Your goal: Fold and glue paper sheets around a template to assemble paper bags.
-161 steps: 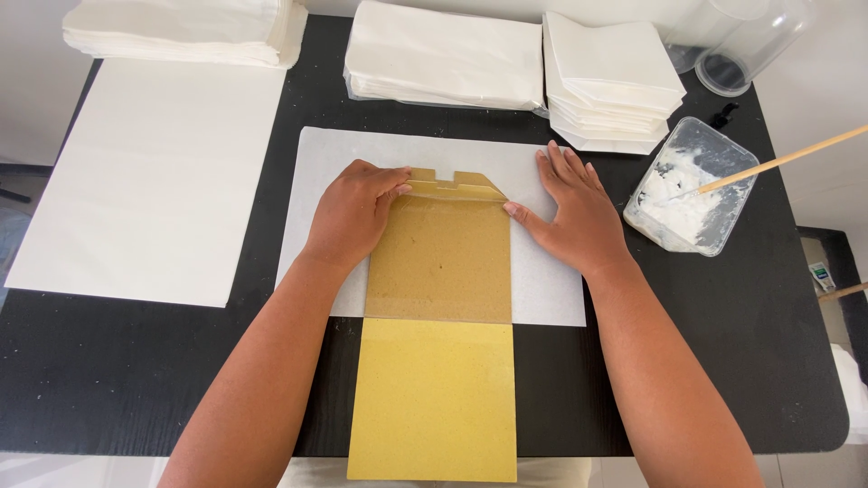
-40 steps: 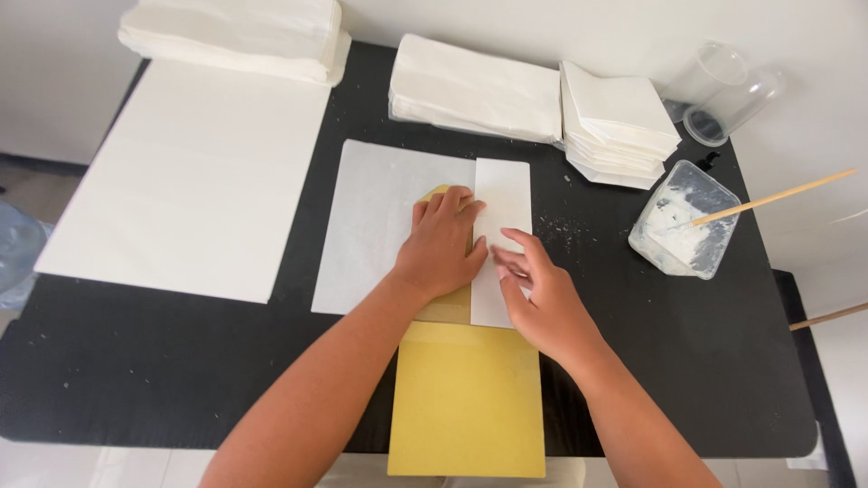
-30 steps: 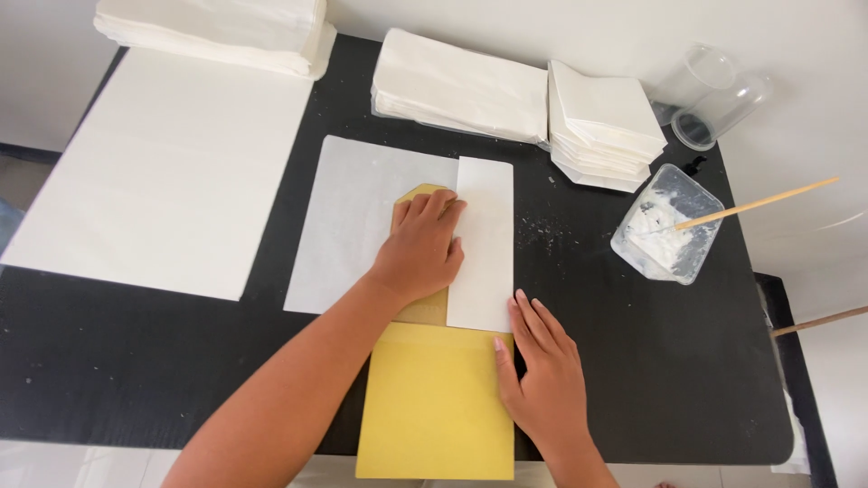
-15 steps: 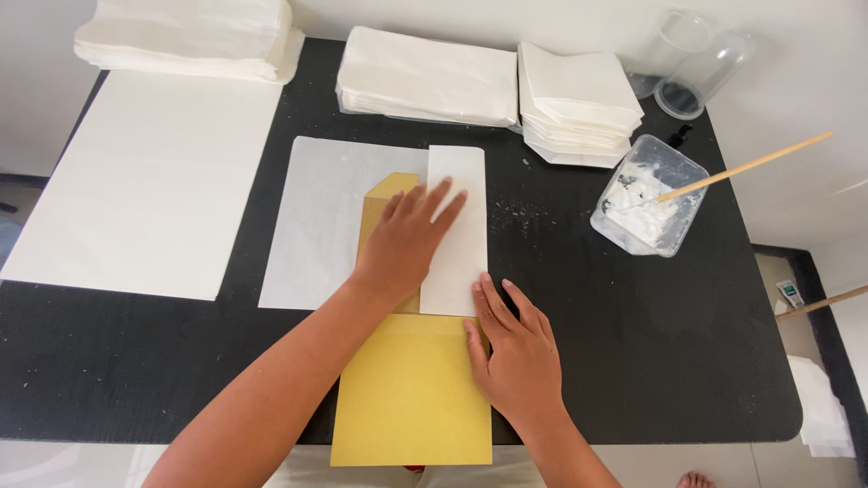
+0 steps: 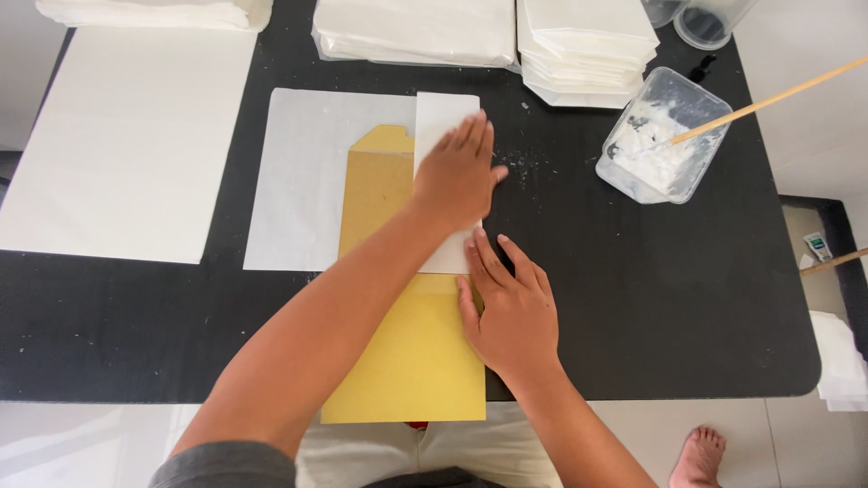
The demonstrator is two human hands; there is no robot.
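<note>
A yellow-brown card template [image 5: 384,194] lies on a white paper sheet [image 5: 307,172] on the black table [image 5: 633,298]. The sheet's right part is folded over the template as a white flap [image 5: 438,113]. My left hand [image 5: 457,172] presses flat on that flap, fingers spread and pointing away from me. My right hand [image 5: 506,312] rests flat on the template's lower right edge, just below the flap, fingers together. Neither hand grips anything.
Stacks of white paper [image 5: 416,32] and folded white bags [image 5: 588,45] sit at the far edge. A large white sheet [image 5: 117,136] lies to the left. A clear tub of white paste [image 5: 655,136] with a wooden stick [image 5: 768,95] stands at right, near clear cups [image 5: 710,18].
The sheet's right side has been folded over the template. My left hand slid right across onto the flap, and my right hand dropped down to the template's lower right edge.
</note>
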